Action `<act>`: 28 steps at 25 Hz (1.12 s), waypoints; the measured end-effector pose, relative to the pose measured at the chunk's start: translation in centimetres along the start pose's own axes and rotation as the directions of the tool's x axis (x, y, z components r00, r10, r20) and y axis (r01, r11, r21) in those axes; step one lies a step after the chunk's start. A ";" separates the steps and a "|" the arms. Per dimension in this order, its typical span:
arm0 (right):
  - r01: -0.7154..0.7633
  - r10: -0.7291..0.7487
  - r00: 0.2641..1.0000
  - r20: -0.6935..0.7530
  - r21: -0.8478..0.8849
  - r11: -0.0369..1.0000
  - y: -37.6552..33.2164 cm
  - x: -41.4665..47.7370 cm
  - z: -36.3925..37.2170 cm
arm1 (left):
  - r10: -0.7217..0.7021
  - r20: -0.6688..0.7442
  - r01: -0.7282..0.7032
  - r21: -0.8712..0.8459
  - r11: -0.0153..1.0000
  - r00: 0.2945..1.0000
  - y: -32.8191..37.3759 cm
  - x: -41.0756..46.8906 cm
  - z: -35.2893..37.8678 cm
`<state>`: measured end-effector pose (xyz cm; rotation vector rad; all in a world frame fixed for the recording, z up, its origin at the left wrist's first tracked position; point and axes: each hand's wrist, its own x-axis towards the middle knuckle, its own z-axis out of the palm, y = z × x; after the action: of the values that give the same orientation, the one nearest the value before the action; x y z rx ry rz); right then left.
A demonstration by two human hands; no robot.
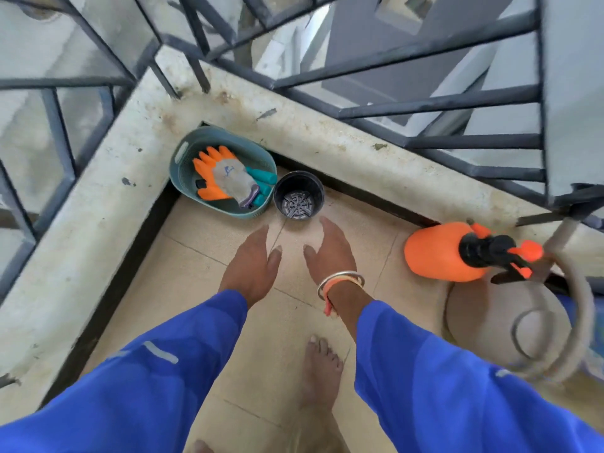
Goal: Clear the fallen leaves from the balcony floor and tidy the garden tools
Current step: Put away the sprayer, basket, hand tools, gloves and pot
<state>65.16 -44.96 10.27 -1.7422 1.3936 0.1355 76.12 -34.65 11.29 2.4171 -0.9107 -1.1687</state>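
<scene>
From my remote seat I saw both arms, in blue sleeves, stretched forward over the tiled balcony floor (202, 246). The left hand (251, 264) and the right hand (330, 253) hung side by side, palms down, fingers straight and pointing towards 12 o'clock. Both were spread flat and gripped nothing. I could not tell whether they touched the floor or hovered above it. A metal bangle (340, 278) and an orange thread sat on the right wrist.

Just beyond the fingertips, at 12 o'clock, a black plastic pot (283, 188) stood upright on the floor, its slotted bottom showing. Touching it at its 9 o'clock side was a teal basket (183, 165), pushed into the corner of the stained concrete ledge (98, 197). In the basket lay grey gloves (228, 179) with orange fingers, resting over tools with teal handles (261, 175).

At 3 o'clock from the hands an orange sprayer (434, 253) with a black pump head lay on its side against the ledge, beside a coiled grey hose (583, 308). One bare foot (318, 364) stood at 6 o'clock.
</scene>
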 end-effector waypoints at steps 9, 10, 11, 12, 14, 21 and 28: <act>-0.026 -0.016 0.982 -0.188 -0.218 0.976 -5.5 -27.0 -13.2 | 0.365 0.112 -0.376 0.434 0.819 0.924 10.0 -23.2 -10.9; -0.056 0.007 0.970 -0.242 -0.196 0.979 -5.7 -31.0 -14.6 | 0.375 0.164 -0.406 0.470 0.784 0.912 11.1 -26.4 -11.9; -0.085 0.034 0.956 -0.290 -0.165 0.983 -5.8 -35.0 -15.8 | 0.379 0.214 -0.434 0.506 0.746 0.900 11.9 -29.7 -12.7; -0.121 0.071 0.939 -0.337 -0.130 0.984 -5.8 -39.7 -16.7 | 0.394 0.260 -0.471 0.538 0.699 0.882 12.8 -33.5 -13.3; -0.193 0.154 0.895 -0.420 -0.052 0.980 -5.6 -49.4 -17.9 | 0.455 0.356 -0.575 0.575 0.583 0.817 15.1 -41.3 -14.1; -0.444 0.502 0.590 -0.633 0.265 0.856 -0.2 -78.5 -15.3 | 0.576 0.698 -0.890 0.436 0.130 0.426 19.8 -67.3 -6.5; -0.525 0.837 0.131 -0.531 0.679 0.513 10.2 -101.9 -4.6 | 0.404 0.915 -0.923 0.147 -0.355 -0.010 14.8 -87.7 6.7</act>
<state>17.53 27.23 65.26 -0.5914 2.7294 -0.5111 23.83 12.02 66.47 0.6347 -3.3373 -0.5946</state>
